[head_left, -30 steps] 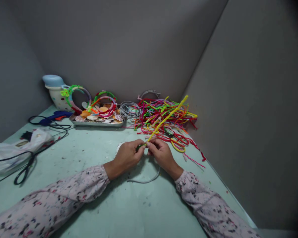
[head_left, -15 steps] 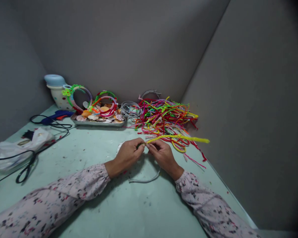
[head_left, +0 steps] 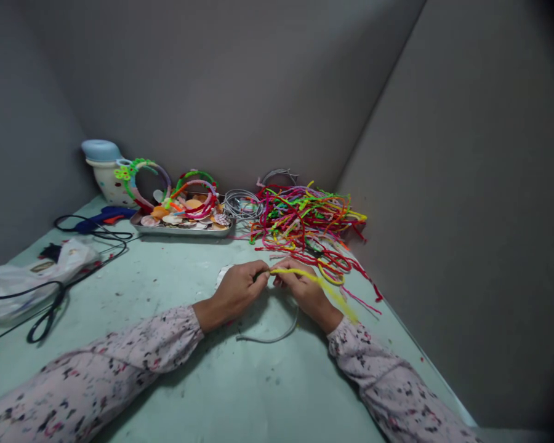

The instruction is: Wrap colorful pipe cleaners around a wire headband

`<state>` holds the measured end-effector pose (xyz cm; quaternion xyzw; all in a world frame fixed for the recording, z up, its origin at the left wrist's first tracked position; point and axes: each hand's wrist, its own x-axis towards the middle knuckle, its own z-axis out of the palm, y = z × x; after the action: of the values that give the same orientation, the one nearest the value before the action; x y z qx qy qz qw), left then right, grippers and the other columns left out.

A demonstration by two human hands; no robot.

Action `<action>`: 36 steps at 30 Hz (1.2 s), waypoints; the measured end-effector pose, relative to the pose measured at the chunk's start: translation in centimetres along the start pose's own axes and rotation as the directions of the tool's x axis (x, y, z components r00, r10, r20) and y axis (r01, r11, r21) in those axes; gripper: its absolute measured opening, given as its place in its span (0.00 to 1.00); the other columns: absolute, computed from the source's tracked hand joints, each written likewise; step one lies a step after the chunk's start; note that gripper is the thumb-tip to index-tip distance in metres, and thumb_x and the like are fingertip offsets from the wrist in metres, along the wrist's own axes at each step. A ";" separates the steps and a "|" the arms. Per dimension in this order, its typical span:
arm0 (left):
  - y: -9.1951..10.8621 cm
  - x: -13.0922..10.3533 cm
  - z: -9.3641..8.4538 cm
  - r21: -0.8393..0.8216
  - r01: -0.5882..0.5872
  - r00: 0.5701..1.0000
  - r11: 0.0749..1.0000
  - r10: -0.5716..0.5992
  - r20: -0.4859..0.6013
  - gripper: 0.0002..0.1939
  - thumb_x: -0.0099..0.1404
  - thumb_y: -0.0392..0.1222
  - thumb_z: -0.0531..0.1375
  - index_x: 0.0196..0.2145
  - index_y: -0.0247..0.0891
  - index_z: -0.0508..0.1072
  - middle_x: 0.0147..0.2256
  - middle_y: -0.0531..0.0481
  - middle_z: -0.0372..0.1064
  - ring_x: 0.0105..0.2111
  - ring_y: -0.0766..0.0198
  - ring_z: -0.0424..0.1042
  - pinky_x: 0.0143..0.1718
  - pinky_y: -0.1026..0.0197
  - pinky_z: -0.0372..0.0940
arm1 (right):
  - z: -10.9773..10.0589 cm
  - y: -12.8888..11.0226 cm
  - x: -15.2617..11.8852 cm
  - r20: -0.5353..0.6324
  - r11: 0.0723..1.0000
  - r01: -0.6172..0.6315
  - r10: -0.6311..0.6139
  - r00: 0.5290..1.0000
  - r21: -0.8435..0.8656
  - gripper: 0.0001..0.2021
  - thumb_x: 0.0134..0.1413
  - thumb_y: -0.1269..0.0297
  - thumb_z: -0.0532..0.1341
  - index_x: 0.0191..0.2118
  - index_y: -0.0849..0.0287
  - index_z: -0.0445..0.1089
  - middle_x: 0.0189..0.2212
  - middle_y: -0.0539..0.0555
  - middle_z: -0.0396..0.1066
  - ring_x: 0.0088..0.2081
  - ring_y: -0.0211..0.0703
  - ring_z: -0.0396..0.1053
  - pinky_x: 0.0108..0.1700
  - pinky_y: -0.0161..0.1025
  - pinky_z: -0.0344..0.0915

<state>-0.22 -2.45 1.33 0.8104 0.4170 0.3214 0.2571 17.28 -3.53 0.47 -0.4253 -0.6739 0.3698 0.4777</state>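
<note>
At the middle of the table, my left hand (head_left: 234, 289) is closed in a pinch on the near end of a yellow pipe cleaner (head_left: 298, 272). My right hand (head_left: 305, 296) meets it there, thumb and fingers closed round the same spot. The fuzzy strand runs over the back of my right hand, and its free end is blurred by motion near the wrist. A grey wire (head_left: 268, 340) curves out from under my right hand onto the table; its upper part is hidden by the fingers. Something white and small (head_left: 221, 274) lies partly behind my left hand.
A heap of colourful pipe cleaners (head_left: 311, 215) lies behind my hands, beside coiled grey wire (head_left: 244, 204). A metal tray (head_left: 184, 232) holds shells and wrapped hoops (head_left: 203, 184). Leftward are a lidded cup (head_left: 108, 175), a blue glue gun (head_left: 104, 215), black cable (head_left: 67, 284) and a plastic bag (head_left: 37, 280).
The yellow pipe cleaner's free end has swung from pointing right to down over my right hand and wrist. My hands remain together at nearly the same place.
</note>
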 end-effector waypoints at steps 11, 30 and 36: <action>0.2 0.0 0.1 0.020 -0.018 0.998 1.000 0.017 0.055 0.13 0.63 0.37 0.49 0.34 0.38 0.74 0.29 0.53 0.72 0.28 0.65 0.67 0.32 0.64 0.57 | -0.3 0.6 0.8 0.157 0.896 -0.338 0.304 0.940 0.287 0.09 0.48 0.59 0.63 0.28 0.60 0.69 0.20 0.49 0.68 0.22 0.36 0.64 0.26 0.34 0.60; 0.0 -0.2 0.2 0.052 -0.050 0.989 0.997 0.042 0.144 0.15 0.66 0.40 0.47 0.35 0.37 0.73 0.29 0.51 0.70 0.29 0.64 0.67 0.32 0.64 0.57 | -1.1 0.1 1.3 0.260 0.864 -0.445 0.386 0.885 0.234 0.05 0.42 0.67 0.64 0.28 0.63 0.70 0.19 0.47 0.68 0.21 0.32 0.64 0.26 0.32 0.60; 0.0 -0.3 0.2 0.036 -0.033 0.992 0.999 0.028 0.126 0.15 0.66 0.41 0.47 0.32 0.37 0.72 0.27 0.52 0.69 0.28 0.64 0.66 0.31 0.65 0.56 | -1.0 0.2 1.2 0.246 0.903 -0.399 0.355 0.902 0.160 0.08 0.44 0.63 0.65 0.30 0.62 0.69 0.20 0.47 0.68 0.21 0.32 0.64 0.26 0.32 0.60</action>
<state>-0.17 -2.71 1.12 0.8400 0.3935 0.2658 0.2626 18.06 -2.29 0.95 -0.4545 -0.5829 0.5665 0.3642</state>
